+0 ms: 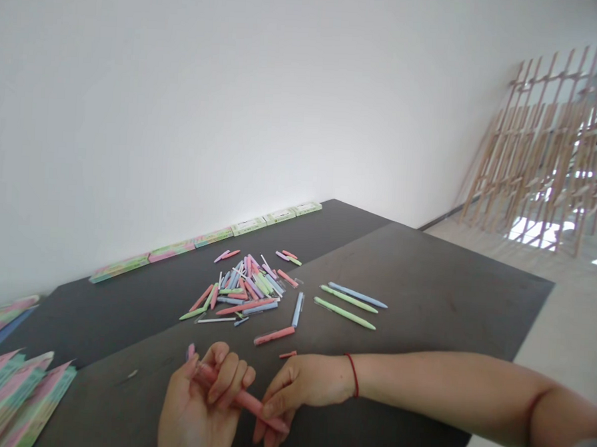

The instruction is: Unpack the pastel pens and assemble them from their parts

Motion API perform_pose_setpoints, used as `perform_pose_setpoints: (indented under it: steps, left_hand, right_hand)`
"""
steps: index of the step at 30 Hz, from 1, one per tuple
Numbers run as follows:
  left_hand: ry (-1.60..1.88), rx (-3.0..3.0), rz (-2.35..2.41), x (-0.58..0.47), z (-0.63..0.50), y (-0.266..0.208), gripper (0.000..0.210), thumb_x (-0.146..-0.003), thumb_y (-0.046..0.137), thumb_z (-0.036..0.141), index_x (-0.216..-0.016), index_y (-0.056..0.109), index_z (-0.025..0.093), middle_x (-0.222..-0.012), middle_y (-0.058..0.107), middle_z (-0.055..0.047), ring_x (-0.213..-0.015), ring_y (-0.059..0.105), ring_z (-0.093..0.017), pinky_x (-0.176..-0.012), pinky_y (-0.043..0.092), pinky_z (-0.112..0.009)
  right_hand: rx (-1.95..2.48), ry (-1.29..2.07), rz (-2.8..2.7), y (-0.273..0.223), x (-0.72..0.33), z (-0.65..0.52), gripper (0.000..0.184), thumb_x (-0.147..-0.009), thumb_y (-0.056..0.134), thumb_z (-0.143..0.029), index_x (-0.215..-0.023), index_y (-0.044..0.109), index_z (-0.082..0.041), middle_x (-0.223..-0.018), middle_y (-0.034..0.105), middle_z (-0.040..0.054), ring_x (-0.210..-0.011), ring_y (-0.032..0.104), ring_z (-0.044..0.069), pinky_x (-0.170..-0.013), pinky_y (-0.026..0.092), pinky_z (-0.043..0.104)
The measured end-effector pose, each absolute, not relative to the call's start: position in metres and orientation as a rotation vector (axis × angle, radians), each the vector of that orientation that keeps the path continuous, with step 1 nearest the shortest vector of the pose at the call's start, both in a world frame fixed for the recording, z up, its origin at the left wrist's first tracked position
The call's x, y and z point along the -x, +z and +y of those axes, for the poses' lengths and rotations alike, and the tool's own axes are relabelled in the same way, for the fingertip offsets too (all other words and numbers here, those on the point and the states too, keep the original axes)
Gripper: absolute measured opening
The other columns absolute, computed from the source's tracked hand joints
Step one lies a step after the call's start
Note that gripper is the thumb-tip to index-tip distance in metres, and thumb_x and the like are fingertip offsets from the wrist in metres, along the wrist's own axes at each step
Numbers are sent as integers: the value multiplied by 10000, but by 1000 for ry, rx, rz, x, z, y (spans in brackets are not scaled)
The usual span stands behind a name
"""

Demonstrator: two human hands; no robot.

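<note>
Low in the view, my left hand [206, 405] curls its fingers round a pink pen [250, 402], which lies slanted across the palm. My right hand [300, 387], with a red cord at the wrist, pinches the lower right end of the same pen. A small purple piece [190, 351] shows beside my left thumb; whether it is held, I cannot tell. Just beyond my right hand lies a short red piece [287, 354]. A pink pen barrel [274, 335] and a blue barrel [298, 309] rest farther out on the dark table [395, 382].
A heap of pastel pen parts [248, 287] covers the middle of the table. To its right lie two green pens [344, 312] and one blue pen [357, 294]. Flat boxes [212, 236] line the wall. Stacked packages [19, 396] stand at left. Wooden racks [547, 143] lean at right.
</note>
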State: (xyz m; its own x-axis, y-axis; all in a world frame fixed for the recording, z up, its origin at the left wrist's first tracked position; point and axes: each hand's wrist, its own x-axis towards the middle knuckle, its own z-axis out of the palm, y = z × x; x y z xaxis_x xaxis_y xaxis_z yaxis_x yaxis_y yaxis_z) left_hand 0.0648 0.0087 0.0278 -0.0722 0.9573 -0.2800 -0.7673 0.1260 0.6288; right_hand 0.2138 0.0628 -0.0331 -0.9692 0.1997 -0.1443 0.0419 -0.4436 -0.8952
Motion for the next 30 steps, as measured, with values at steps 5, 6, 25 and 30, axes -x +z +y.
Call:
perform_pose_setpoints:
  steps: [5, 6, 25, 30]
  left_hand:
    - [1471, -309, 755, -62, 9, 24, 289, -840, 422, 231, -558, 452, 178, -401, 272, 85, -390, 205, -71, -493, 410, -254]
    - [1477, -309, 755, -62, 9, 24, 285, -835, 420, 213, -554, 448, 178, -397, 273, 85, -385, 209, -70, -490, 409, -249]
    - [1732, -637, 1064, -49, 32, -44, 355, -701, 649, 491, -917, 641, 209, -1005, 662, -59, -1015, 573, -242, -753, 479, -339]
    - [1746, -693, 1013, -51, 30, -45, 301, -723, 658, 436, -947, 635, 237, -1000, 668, -45, -997, 591, -233, -761, 482, -341]
  right_hand:
    - [354, 2577, -1603, -35, -212, 63, 453, -677, 696, -498, -858, 661, -84, -744, 664, 35, -702, 628, 119, -734, 481, 239]
    - [354, 2580, -1606, -36, -212, 63, 457, -671, 698, -503, -855, 662, -86, -745, 664, 34, -700, 628, 118, -731, 481, 236]
    - [1413, 730, -2671, 19, -323, 77, 299, -870, 456, -291, -780, 701, -146, -682, 672, 42, -622, 595, 129, -580, 384, 209]
    - [1728, -12, -2726, 2, -339, 71, 365, -898, 418, -343, -755, 686, -140, -754, 685, 119, -717, 645, 226, -627, 427, 280]
